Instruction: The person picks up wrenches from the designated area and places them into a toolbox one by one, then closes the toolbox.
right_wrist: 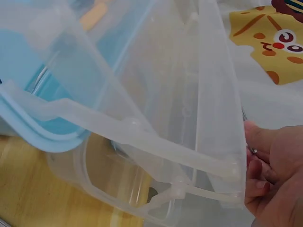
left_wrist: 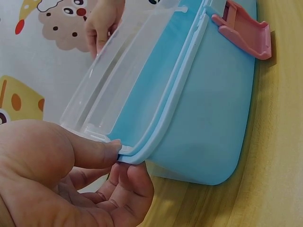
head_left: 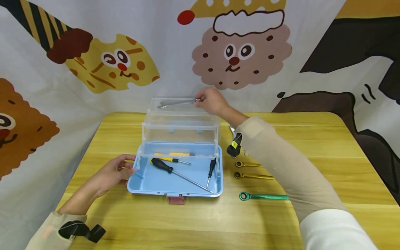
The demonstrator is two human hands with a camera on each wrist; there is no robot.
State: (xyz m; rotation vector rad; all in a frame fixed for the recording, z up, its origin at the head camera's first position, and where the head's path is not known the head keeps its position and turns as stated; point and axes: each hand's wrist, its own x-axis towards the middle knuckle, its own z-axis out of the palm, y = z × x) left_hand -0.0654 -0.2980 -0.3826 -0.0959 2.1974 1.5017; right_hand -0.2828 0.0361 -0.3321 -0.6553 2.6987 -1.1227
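Note:
A blue toolbox (head_left: pixel 184 180) stands open on the table, its clear folding trays (head_left: pixel 181 130) raised toward the back. My left hand (head_left: pixel 114 173) pinches the box's rim at the left front corner, thumb above and fingers below, as the left wrist view shows. At the top tray, my right hand (head_left: pixel 212 100) holds a slim silver wrench (head_left: pixel 176 103) by its right end, and the wrench lies level over that tray. Inside the box are a large black-handled screwdriver (head_left: pixel 160 164), a smaller black screwdriver (head_left: pixel 212 168) and yellow-handled screwdrivers (head_left: pixel 168 159).
Right of the box lie two gold ratchet wrenches (head_left: pixel 250 175) and a green one (head_left: pixel 265 197), their right ends hidden by the sleeve. A silver tool head (head_left: pixel 232 131) shows behind the forearm. A pink latch (head_left: pixel 176 200) hangs at the box front. A cartoon-printed curtain (head_left: pixel 175 69) stands behind.

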